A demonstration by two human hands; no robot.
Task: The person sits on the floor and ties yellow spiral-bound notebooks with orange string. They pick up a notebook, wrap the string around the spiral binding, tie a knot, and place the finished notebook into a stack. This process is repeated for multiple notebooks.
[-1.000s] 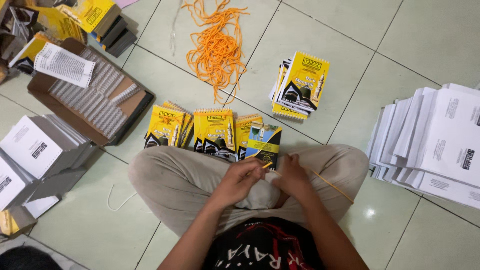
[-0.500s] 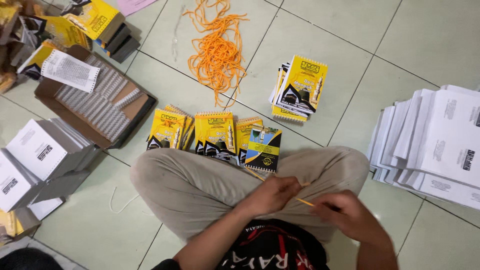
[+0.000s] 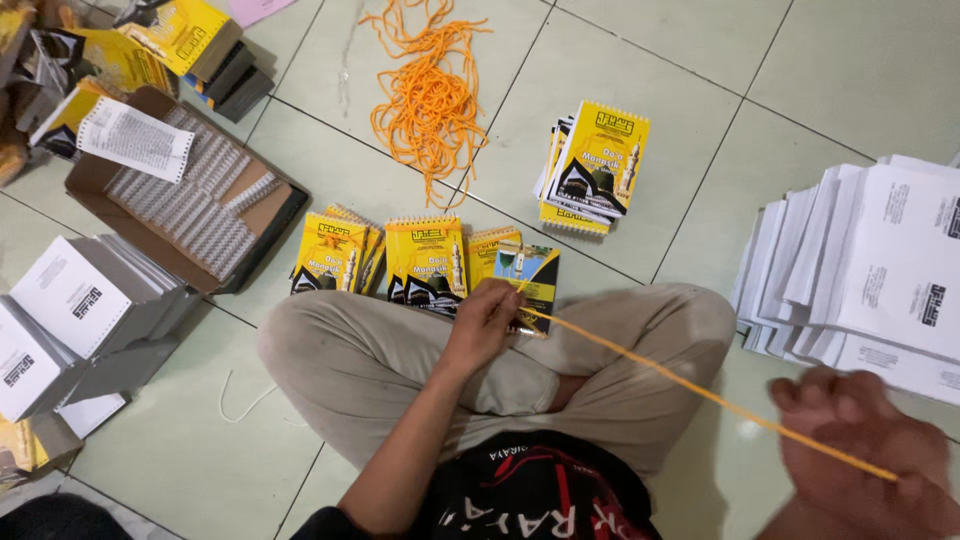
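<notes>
I sit cross-legged on a tiled floor. My left hand (image 3: 487, 318) pinches a small yellow spiral-bound booklet (image 3: 527, 277) at its coil, resting on my knee. A taut orange string (image 3: 700, 392) runs from that booklet to my right hand (image 3: 868, 450), which grips the string's far end, low at the right and blurred. Three yellow booklets (image 3: 425, 260) lean in a row in front of my legs. A stack of the same booklets (image 3: 596, 165) lies farther out.
A loose pile of orange strings (image 3: 428, 95) lies on the floor ahead. An open cardboard box of white wire coils (image 3: 190, 205) sits at the left, with white boxes (image 3: 70, 300) nearer. Stacks of white printed sheets (image 3: 870, 275) fill the right side.
My right hand has pulled away from the booklet toward the lower right, drawing the orange string out long and taut. My left hand stays on the booklet.
</notes>
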